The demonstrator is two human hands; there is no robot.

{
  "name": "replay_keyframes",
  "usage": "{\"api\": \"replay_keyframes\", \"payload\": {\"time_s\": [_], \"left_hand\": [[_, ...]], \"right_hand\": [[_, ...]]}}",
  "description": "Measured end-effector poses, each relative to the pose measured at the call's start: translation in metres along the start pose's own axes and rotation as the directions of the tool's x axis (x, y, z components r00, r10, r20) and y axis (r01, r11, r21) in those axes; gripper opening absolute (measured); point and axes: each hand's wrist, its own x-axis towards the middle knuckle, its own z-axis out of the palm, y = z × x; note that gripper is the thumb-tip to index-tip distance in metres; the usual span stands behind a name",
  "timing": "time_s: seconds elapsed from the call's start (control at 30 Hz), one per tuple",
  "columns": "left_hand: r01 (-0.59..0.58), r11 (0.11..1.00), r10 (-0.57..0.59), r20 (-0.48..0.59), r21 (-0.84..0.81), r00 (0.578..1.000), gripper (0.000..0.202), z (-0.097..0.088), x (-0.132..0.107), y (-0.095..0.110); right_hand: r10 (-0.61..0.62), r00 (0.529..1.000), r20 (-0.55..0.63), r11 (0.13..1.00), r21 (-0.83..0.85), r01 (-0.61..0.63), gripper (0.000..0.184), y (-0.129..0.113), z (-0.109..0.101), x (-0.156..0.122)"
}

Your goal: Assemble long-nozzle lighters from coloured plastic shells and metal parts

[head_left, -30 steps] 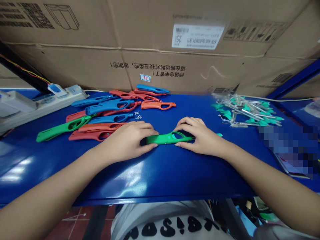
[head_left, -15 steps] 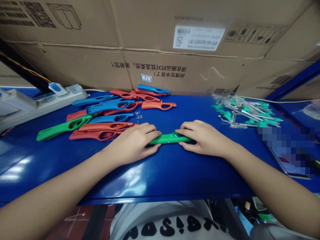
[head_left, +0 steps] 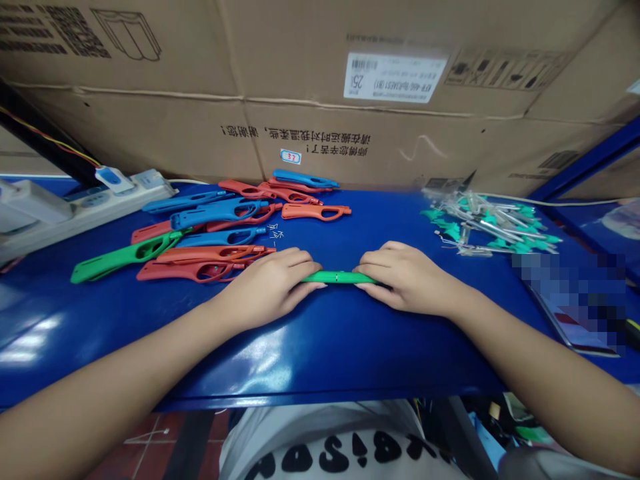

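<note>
A long green plastic lighter shell (head_left: 336, 277) lies edge-up on the blue table (head_left: 320, 347), held at both ends. My left hand (head_left: 270, 283) grips its left end with curled fingers. My right hand (head_left: 407, 277) grips its right end the same way. Only the thin top edge of the shell shows between the two hands. Just left of my left hand lies a pile of red, blue and green lighter shells (head_left: 210, 227).
A heap of clear and teal small parts (head_left: 493, 223) sits at the back right. A white power strip (head_left: 75, 207) lies at the far left. Cardboard boxes (head_left: 320, 87) wall off the back. A few tiny metal bits (head_left: 276, 232) lie near the pile.
The green shell lay flat with its finger hole showing; it has been turned onto its edge. Both hands moved closer together along it.
</note>
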Motion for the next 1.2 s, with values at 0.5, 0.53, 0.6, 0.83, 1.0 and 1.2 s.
{"api": "replay_keyframes", "payload": {"time_s": [0.5,0.53,0.6,0.83,1.0,1.2], "left_hand": [[0.132,0.991,-0.132,0.021,0.022,0.991,0.029,-0.005,0.003,-0.001],[0.141,0.99,-0.141,0.026,0.005,0.99,0.027,-0.004,0.002,0.0],[0.129,0.992,-0.128,0.036,-0.008,0.991,0.03,-0.002,0.002,0.001],[0.028,0.99,-0.038,0.069,0.138,0.997,0.037,-0.005,0.001,0.003],[-0.013,0.989,0.004,0.065,0.146,0.998,0.04,-0.008,-0.001,0.007],[-0.036,0.987,0.03,0.039,0.155,0.999,0.04,-0.002,-0.002,0.011]], "right_hand": [[0.22,0.975,-0.039,0.974,-0.042,-0.222,0.032,0.004,-0.009,-0.001],[0.228,0.973,-0.03,0.972,-0.049,-0.229,0.033,0.003,-0.009,0.0],[0.251,0.968,-0.006,0.967,-0.041,-0.251,0.036,0.0,-0.008,0.001],[0.255,0.966,0.042,0.956,0.142,-0.258,0.035,-0.004,-0.006,0.003],[0.115,0.988,-0.102,0.968,0.236,-0.089,0.031,-0.007,-0.005,0.001],[0.06,0.948,-0.313,0.965,0.263,0.026,0.02,-0.014,0.006,0.004]]}}
